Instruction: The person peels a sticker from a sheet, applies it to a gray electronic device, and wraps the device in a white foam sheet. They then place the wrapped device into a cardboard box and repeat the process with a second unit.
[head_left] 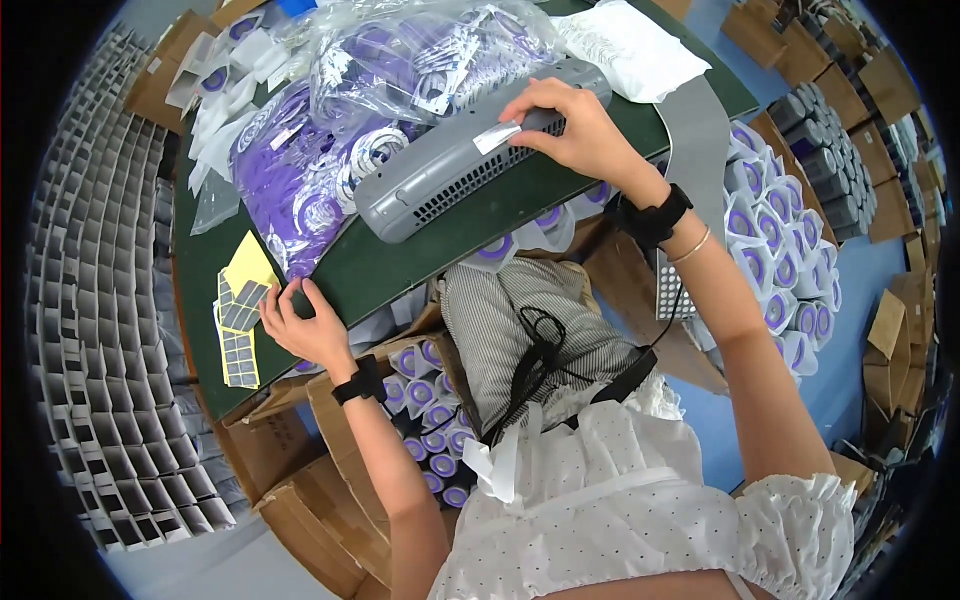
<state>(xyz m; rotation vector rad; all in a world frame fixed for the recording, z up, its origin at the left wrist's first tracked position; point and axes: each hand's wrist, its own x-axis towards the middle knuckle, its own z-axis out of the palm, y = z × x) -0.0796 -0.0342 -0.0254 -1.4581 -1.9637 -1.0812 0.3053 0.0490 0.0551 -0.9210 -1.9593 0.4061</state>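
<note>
On the green table lies a long grey plastic housing with rounded ends and rows of vent slots. My right hand is over its far right part, thumb and forefinger closed at the edge of a small silvery-white sticker; the sticker lies against the housing's face. At the table's left, my left hand has its fingers curled, with a gap at the thumb. Its fingertips are beside sheets of grey labels on yellow backing, and I see nothing held in it. A plain yellow piece overlaps those sheets.
Clear bags of purple-and-white coiled items crowd the table behind the housing. A white bag lies at the far right. Boxes of wrapped purple-ended cylinders stand right and below the table edge. Stacked grey divided trays fill the left.
</note>
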